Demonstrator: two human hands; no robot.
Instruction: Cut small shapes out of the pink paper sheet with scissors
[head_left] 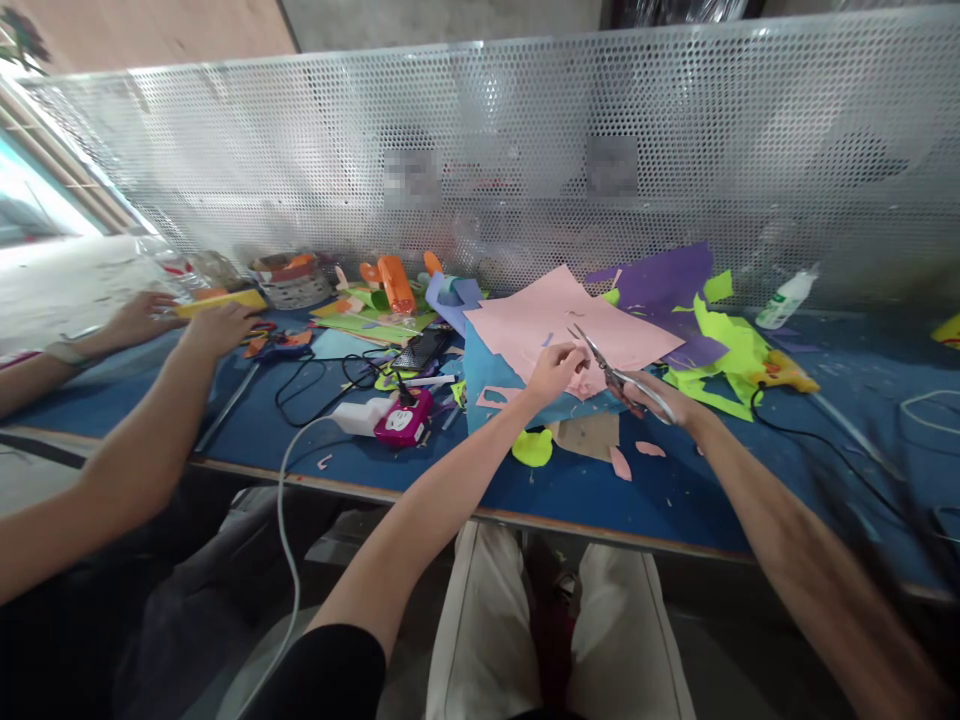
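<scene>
My left hand (556,370) is closed in a pinch over a large pink paper sheet (551,305), with pink paper (589,382) at its fingertips. Part of that paper is hidden by the fingers. In my right hand (660,396) are metal scissors (604,362), their blades parted and pointing up and left, close to my left fingers. Beneath the pink sheet lies blue paper (484,400). A yellow-green cutout (532,449), a brown piece (589,437) and small pink pieces (621,463) rest near my wrists.
Purple paper (664,290), lime scraps (716,335), a glue bottle (787,297) and a yellow glue gun (784,373) are to the right. Leftward sit a magenta power adapter (405,418), cables and an orange bottle (396,285). A co-worker's hands (217,325) hold a yellow item (221,303).
</scene>
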